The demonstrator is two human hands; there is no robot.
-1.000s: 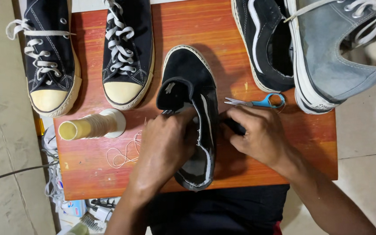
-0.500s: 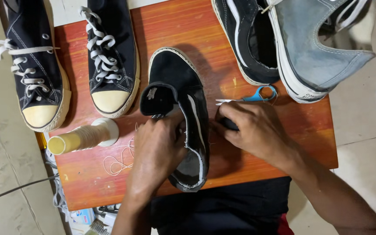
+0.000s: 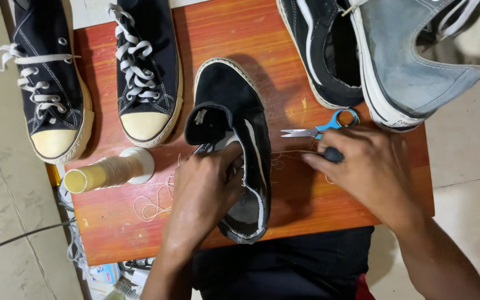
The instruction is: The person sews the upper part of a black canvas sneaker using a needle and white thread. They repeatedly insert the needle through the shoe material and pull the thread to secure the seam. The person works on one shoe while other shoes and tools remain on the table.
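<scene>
White-blue packet (image 3: pixel 104 273), bottom left.

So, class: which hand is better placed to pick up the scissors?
The right hand. It lies just below the blue-handled scissors on the table, though it already grips a dark tool handle. The left hand is on the black shoe, farther off.

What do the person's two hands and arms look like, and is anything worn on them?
Both the left hand and the right hand are bare, with no gloves, rings or watch visible. The forearms are bare too; no sleeves reach into view. The fingernails are short. Dark clothing covers the lap below the wooden board.
</scene>
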